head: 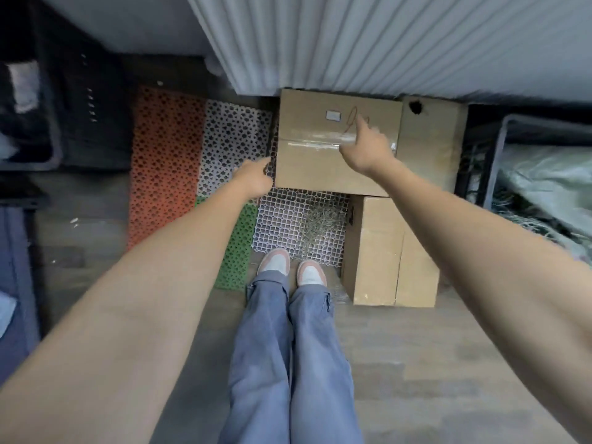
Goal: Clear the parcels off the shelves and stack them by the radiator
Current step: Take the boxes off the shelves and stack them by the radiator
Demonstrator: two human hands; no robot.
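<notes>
Parcels at the radiator: stack partly built

Parcels on the floor, three cardboard boxes in view. Taped box [333, 149] sits highest, right under the white radiator [384, 43], clear tape across its top and a scribble near a small label. It seems to rest on another carton, though what is beneath it is hidden. Box with a torn hole [432, 139] is just beside it on the right. Third box [390, 251] stands nearer the person's shoes, apart from the radiator.

Left hand [253, 179] is at the taped box's near-left corner, fingers curled; blurred, so contact and grip cannot be told. Right hand [368, 145] is over the box top, forefinger extended, other fingers loosely folded, gripping nothing.

Judgement: taped box looks placed, hands likely squaring or letting go. Shelves are out of view, so remaining parcels are unknown. Perforated floor mats [166, 161] lie to the left.
</notes>
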